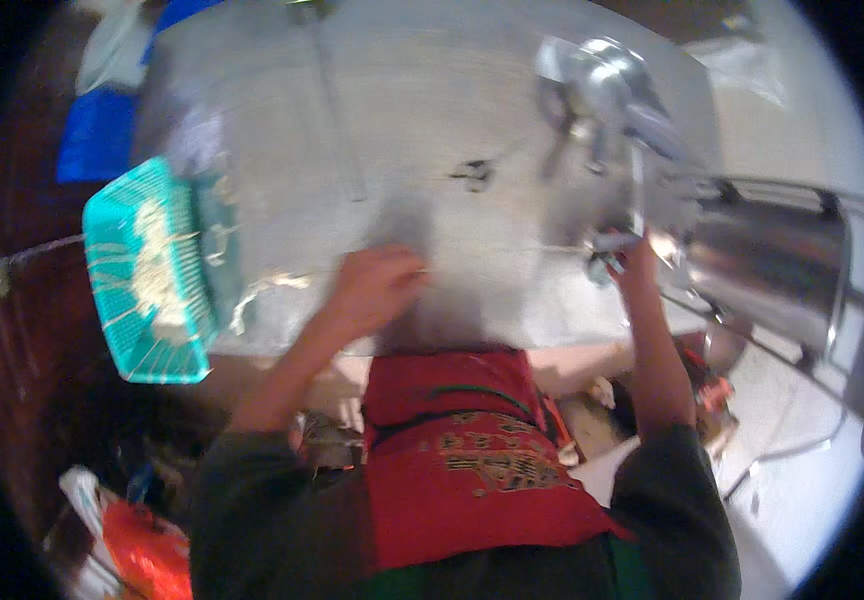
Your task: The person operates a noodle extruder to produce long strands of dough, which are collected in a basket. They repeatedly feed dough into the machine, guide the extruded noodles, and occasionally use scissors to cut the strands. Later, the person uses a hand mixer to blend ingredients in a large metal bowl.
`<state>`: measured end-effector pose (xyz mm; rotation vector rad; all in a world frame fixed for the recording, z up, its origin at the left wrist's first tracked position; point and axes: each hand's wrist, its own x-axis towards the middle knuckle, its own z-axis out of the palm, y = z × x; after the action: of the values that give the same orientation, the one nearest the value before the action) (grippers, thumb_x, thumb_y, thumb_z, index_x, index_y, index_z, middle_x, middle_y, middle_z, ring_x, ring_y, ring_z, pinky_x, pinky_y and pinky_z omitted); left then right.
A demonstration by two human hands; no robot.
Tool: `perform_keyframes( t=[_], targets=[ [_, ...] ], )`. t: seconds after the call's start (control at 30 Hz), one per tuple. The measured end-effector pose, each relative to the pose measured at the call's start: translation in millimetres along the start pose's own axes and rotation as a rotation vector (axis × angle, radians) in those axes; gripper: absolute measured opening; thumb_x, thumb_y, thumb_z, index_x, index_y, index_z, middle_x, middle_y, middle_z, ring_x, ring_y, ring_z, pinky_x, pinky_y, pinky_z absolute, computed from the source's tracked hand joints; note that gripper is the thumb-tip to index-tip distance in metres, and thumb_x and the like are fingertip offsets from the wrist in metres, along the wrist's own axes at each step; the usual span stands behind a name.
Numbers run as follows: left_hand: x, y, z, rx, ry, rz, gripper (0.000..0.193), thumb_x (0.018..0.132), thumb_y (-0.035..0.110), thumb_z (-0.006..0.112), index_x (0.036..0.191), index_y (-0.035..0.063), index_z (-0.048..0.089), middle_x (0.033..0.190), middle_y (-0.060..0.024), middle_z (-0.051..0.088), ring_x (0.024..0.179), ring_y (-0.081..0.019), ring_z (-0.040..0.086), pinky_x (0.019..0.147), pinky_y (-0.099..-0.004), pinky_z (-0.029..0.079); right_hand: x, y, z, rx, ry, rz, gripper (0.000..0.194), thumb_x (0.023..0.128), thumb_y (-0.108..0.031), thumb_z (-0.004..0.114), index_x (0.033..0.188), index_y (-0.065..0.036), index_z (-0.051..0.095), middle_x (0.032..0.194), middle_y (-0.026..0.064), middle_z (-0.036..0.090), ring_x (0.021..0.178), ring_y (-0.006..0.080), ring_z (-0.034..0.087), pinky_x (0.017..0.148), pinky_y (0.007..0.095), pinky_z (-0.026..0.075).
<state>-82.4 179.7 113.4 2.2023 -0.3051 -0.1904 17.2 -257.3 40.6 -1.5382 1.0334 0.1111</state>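
Over the near part of a metal table (pixel 274 135), my left hand (pixel 379 289) is bent with its fingertips together, and a thin pale tip shows at them; what it is I cannot tell. My right hand (pixel 636 262) is at the table's right side, its fingers on a small blurred metal tool (pixel 613 241). A teal plastic basket (pixel 203 300) at the left holds pale, stringy pieces (pixel 154 262). More pale strips (pixel 267 285) lie between the basket and my left hand. A small dark object (pixel 475 172) lies near the table's middle.
A shiny metal machine or fixture (pixel 604 82) stands at the back right, blurred. Beside my right hand is a metal cylinder in a frame (pixel 766 259). Blue items (pixel 98 135) are at the back left. A red plastic bag (pixel 147 555) sits low at the left.
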Motion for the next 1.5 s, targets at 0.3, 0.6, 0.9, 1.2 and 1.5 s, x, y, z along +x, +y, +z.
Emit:
perform_keyframes(
  t=[0.3, 0.6, 0.9, 1.2, 1.5],
  targets=[
    [33.2, 19.6, 31.3, 0.119, -0.080, -0.061, 0.019, 0.091, 0.026, 0.067, 0.096, 0.0091, 0.071, 0.088, -0.0100, 0.068, 0.080, -0.0317, 0.068, 0.070, -0.0421, 0.055, -9.1, 2.0, 14.8, 0.092, -0.031, 0.036, 0.047, 0.097, -0.062, 0.049, 0.117, -0.021, 0.059, 0.107, 0.0035, 0.071, 0.097, 0.0214, 0.061, 0.086, 0.0530, 0.042],
    [58.2, 21.3, 56.1, -0.057, -0.113, -0.109, 0.020, 0.089, 0.022, 0.070, 0.097, 0.0040, 0.073, 0.087, -0.0137, 0.071, 0.074, -0.0306, 0.068, 0.070, -0.0389, 0.053, -12.6, 2.4, 13.1, 0.105, -0.061, 0.083, 0.045, 0.100, -0.055, 0.051, 0.119, -0.014, 0.053, 0.103, 0.0090, 0.073, 0.101, 0.0249, 0.060, 0.100, 0.0579, 0.036],
    [79.1, 26.7, 102.4, -0.227, -0.154, -0.126, 0.019, 0.092, 0.020, 0.069, 0.098, 0.0020, 0.073, 0.082, -0.0147, 0.072, 0.068, -0.0239, 0.068, 0.065, -0.0352, 0.052, -33.6, -1.3, 26.5, 0.066, -0.203, 0.258, 0.046, 0.096, -0.052, 0.058, 0.112, -0.009, 0.055, 0.100, 0.0096, 0.070, 0.095, 0.0248, 0.063, 0.091, 0.0536, 0.044],
    [114.2, 27.3, 145.7, -0.420, -0.211, -0.220, 0.020, 0.092, 0.023, 0.069, 0.099, 0.0036, 0.072, 0.071, -0.0103, 0.069, 0.059, -0.0189, 0.062, 0.060, -0.0335, 0.048, -28.0, -2.1, 25.7, 0.143, -0.086, 0.297, 0.055, 0.094, -0.064, 0.055, 0.114, -0.013, 0.054, 0.104, 0.0048, 0.071, 0.103, 0.0249, 0.060, 0.094, 0.0574, 0.037],
    [138.0, 38.0, 172.9, -0.402, -0.276, -0.164, 0.022, 0.094, 0.020, 0.070, 0.104, 0.0004, 0.072, 0.071, -0.0051, 0.067, 0.056, -0.0102, 0.059, 0.053, -0.0280, 0.049, -23.5, -0.2, 21.3, 0.226, 0.031, 0.165, 0.063, 0.094, -0.069, 0.051, 0.114, -0.009, 0.053, 0.110, 0.0095, 0.069, 0.105, 0.0301, 0.064, 0.092, 0.0568, 0.045]
  ],
)
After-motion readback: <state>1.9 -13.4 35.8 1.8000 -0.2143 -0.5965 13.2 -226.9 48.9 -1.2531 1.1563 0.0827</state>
